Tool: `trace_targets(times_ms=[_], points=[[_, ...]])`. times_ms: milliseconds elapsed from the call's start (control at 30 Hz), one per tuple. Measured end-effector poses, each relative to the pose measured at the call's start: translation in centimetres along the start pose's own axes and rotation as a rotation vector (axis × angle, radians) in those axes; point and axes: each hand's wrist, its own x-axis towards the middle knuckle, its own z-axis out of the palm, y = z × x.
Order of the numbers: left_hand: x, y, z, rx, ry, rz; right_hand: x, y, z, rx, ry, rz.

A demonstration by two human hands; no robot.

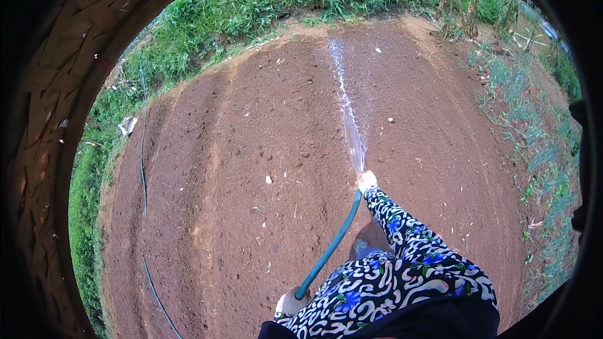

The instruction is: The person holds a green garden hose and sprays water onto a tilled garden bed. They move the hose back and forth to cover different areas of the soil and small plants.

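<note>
A green garden hose point(332, 247) runs upward between my two hands. My right hand point(366, 181), at the end of the patterned sleeve, is closed around its outlet end, and a fan of water point(349, 122) sprays from there across the brown soil point(278, 127). Near the bottom of the view, my left hand point(292, 302) grips the hose lower down, close to my body. The fingers of both hands are small in the view, and the hose mouth is hidden by my right hand.
Thin hose point(142, 160) lies along furrows at the left, near a whitish scrap point(127, 125). Green grass point(188, 33) borders the soil at the left and top. Bluish-green leafy plants point(518, 99) grow along the right side. My shoe point(360, 246) is on the soil below my right hand.
</note>
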Motion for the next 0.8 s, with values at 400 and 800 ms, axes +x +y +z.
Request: trace_targets(times_ms=[400, 800], points=[[2.6, 5.6, -1.0, -0.225, 0.163, -0.081, 4.1, -6.6, 9.0, -0.040, -0.277, -0.057], [3.1, 2.2, 0.8, -0.440, 0.333, -0.112, 2.3, 0.0, 12.0, -0.203, -0.347, 0.266]])
